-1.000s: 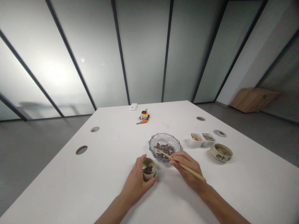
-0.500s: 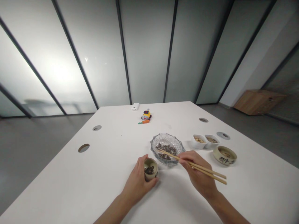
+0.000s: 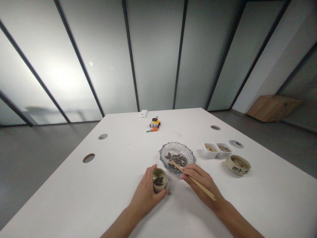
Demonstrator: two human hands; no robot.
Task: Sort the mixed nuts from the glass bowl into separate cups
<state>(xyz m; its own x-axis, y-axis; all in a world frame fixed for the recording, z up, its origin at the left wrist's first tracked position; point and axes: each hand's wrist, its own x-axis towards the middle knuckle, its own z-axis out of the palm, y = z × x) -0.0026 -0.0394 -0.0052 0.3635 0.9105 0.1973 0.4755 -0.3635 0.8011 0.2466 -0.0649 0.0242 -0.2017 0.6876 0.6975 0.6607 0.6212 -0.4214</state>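
Note:
My left hand (image 3: 148,188) is wrapped round a small ceramic cup (image 3: 163,187) on the table, tilted so its mouth shows. Inside the cup lie several dark bean-like pieces (image 3: 158,181). A pair of wooden chopsticks (image 3: 201,187) is gripped in my right hand (image 3: 201,183). Their tips are over the near left part of a scalloped clear glass bowl (image 3: 190,154), among many small dark pieces (image 3: 178,159). Whether anything is pinched between the tips is too small to tell.
Right of the bowl stand two joined white dishes (image 3: 210,154) with pale and brownish contents. Nearer is a round ceramic dish (image 3: 237,166) with dark lettering. Farther back are a yellow toy vehicle (image 3: 155,123), a toy carrot (image 3: 154,130) and a white device (image 3: 143,113). Round holes (image 3: 88,158) pierce the table.
My right hand has moved left and slightly nearer, swinging the chopsticks to a steeper angle, with their tips still over the glass bowl. My left hand and the cup have barely moved.

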